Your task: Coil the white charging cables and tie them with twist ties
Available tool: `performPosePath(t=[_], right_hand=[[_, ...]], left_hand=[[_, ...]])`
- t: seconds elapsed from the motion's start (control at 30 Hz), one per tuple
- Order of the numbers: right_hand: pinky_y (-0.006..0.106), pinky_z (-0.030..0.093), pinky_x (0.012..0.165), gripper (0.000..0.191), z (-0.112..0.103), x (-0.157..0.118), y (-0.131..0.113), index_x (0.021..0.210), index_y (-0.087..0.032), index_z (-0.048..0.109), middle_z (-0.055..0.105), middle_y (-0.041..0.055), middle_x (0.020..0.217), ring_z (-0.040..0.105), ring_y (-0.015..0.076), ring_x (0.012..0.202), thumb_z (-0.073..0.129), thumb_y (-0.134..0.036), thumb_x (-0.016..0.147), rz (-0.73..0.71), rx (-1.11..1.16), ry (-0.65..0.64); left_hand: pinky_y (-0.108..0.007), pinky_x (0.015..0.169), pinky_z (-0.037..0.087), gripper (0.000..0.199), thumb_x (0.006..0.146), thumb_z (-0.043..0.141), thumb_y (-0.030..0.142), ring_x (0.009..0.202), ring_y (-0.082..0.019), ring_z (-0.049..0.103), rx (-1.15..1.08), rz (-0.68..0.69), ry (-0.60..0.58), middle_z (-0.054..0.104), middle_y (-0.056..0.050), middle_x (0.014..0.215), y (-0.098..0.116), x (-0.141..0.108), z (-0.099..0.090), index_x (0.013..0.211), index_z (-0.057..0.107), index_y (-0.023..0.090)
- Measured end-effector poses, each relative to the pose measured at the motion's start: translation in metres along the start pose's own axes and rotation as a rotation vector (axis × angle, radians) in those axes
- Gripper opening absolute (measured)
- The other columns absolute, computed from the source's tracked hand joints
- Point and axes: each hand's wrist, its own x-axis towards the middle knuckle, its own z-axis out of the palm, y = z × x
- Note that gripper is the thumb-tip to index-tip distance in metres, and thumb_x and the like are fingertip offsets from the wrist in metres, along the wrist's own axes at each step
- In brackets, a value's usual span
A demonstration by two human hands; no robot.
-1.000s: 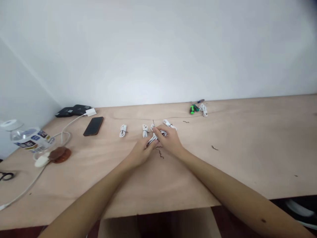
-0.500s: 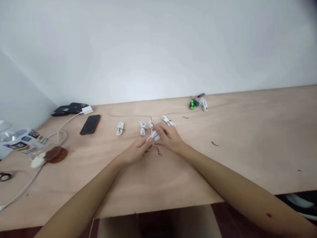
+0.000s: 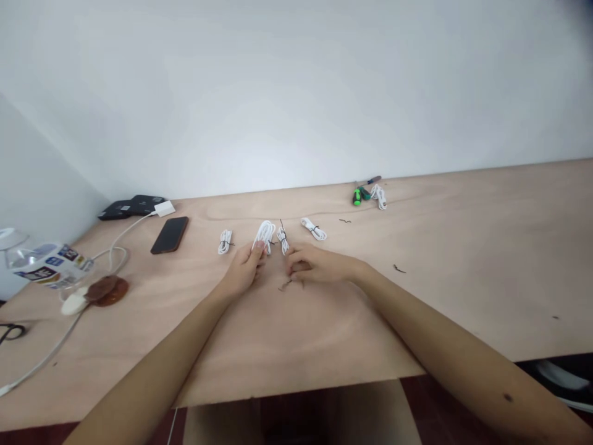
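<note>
My left hand (image 3: 245, 267) is closed around the lower end of a coiled white cable (image 3: 265, 232), whose loops stand up above the fingers. To its right my right hand (image 3: 306, 262) pinches a dark twist tie (image 3: 285, 285) low over the table. Just beyond the right fingertips lies a tied white cable bundle (image 3: 282, 240). Another tied bundle (image 3: 225, 241) rests left of my left hand, and one more (image 3: 314, 228) lies behind my right hand. A further bundle is partly hidden behind the held coil.
A phone (image 3: 170, 235), black boxes (image 3: 132, 206) and a white adapter (image 3: 164, 209) lie at the back left. A bottle (image 3: 50, 264) stands at far left. Screwdrivers (image 3: 356, 196) and a white cable (image 3: 378, 196) are at the back. Loose ties (image 3: 399, 269) lie on the right.
My left hand has moved left with the white coil, now clear of my right hand. The right hand has let go of the coil, come down and taken hold of a dark tie.
</note>
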Motion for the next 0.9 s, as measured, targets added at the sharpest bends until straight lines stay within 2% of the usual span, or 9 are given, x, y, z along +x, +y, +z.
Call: performPosePath(t=[0.13, 0.3, 0.37, 0.47, 0.57, 0.67, 0.77, 0.9], right_hand=[[0.033, 0.051, 0.080, 0.009, 0.002, 0.002, 0.001, 0.094, -0.019, 0.073, 0.070, 0.0042, 0.096, 0.063, 0.0190, 0.087, 0.067, -0.025, 0.096, 0.104, 0.123, 0.112], [0.028, 0.046, 0.069, 0.023, 0.003, 0.009, 0.002, 0.092, -0.018, 0.069, 0.068, 0.0007, 0.080, 0.061, 0.0161, 0.075, 0.066, -0.040, 0.098, 0.172, 0.351, 0.344], [0.026, 0.042, 0.063, 0.028, 0.002, 0.010, -0.001, 0.091, -0.018, 0.068, 0.065, -0.0013, 0.073, 0.058, 0.0141, 0.069, 0.069, -0.045, 0.096, 0.185, 0.443, 0.361], [0.025, 0.039, 0.059, 0.032, 0.005, 0.012, -0.006, 0.094, -0.018, 0.069, 0.063, -0.0024, 0.072, 0.054, 0.0119, 0.064, 0.074, -0.049, 0.093, 0.170, 0.606, 0.312], [0.025, 0.042, 0.059, 0.035, 0.014, 0.016, -0.007, 0.097, -0.017, 0.073, 0.066, -0.0004, 0.076, 0.056, 0.0116, 0.064, 0.080, -0.050, 0.088, 0.156, 0.733, 0.311], [0.024, 0.041, 0.057, 0.037, 0.024, 0.021, -0.006, 0.097, -0.017, 0.077, 0.068, 0.0006, 0.075, 0.054, 0.0105, 0.061, 0.086, -0.050, 0.083, 0.168, 0.855, 0.386], [0.024, 0.042, 0.058, 0.036, 0.030, 0.024, -0.006, 0.097, -0.017, 0.081, 0.069, 0.0019, 0.077, 0.055, 0.0104, 0.064, 0.089, -0.048, 0.080, 0.179, 0.988, 0.461], [0.025, 0.047, 0.066, 0.032, 0.031, 0.025, -0.009, 0.099, -0.019, 0.082, 0.073, 0.0037, 0.087, 0.061, 0.0124, 0.073, 0.091, -0.043, 0.080, 0.133, 1.086, 0.458]], left_hand=[[-0.022, 0.044, 0.015, 0.048, 0.102, 0.047, 0.068, 0.050, -0.008, 0.018, 0.052, 0.050, 0.063, 0.025, 0.008, 0.068, -0.001, 0.001, 0.000, 0.089, 0.046, 0.022], [-0.025, 0.053, 0.028, 0.048, 0.105, 0.042, 0.065, 0.059, -0.013, 0.033, 0.308, 0.267, 0.199, 0.037, 0.004, 0.068, 0.006, -0.005, 0.000, 0.090, 0.050, 0.021], [-0.028, 0.060, 0.034, 0.047, 0.107, 0.040, 0.062, 0.064, -0.015, 0.040, 0.459, 0.325, 0.177, 0.044, 0.001, 0.071, 0.010, -0.010, 0.001, 0.092, 0.053, 0.020], [-0.030, 0.072, 0.039, 0.044, 0.110, 0.036, 0.055, 0.072, -0.018, 0.047, 0.602, 0.383, 0.078, 0.054, -0.002, 0.080, 0.015, -0.015, 0.004, 0.097, 0.058, 0.018], [-0.030, 0.077, 0.040, 0.043, 0.111, 0.036, 0.052, 0.076, -0.019, 0.051, 0.606, 0.389, -0.024, 0.059, -0.004, 0.087, 0.016, -0.017, 0.008, 0.105, 0.060, 0.017], [-0.030, 0.077, 0.041, 0.045, 0.110, 0.035, 0.054, 0.077, -0.019, 0.052, 0.577, 0.388, -0.093, 0.061, -0.005, 0.089, 0.016, -0.016, 0.012, 0.106, 0.061, 0.017], [-0.030, 0.076, 0.041, 0.046, 0.111, 0.034, 0.054, 0.076, -0.018, 0.051, 0.557, 0.376, -0.095, 0.061, -0.005, 0.088, 0.013, -0.015, 0.014, 0.104, 0.061, 0.017], [-0.029, 0.070, 0.039, 0.047, 0.110, 0.035, 0.056, 0.073, -0.017, 0.047, 0.497, 0.309, -0.021, 0.056, -0.003, 0.082, 0.007, -0.012, 0.014, 0.100, 0.059, 0.017]])
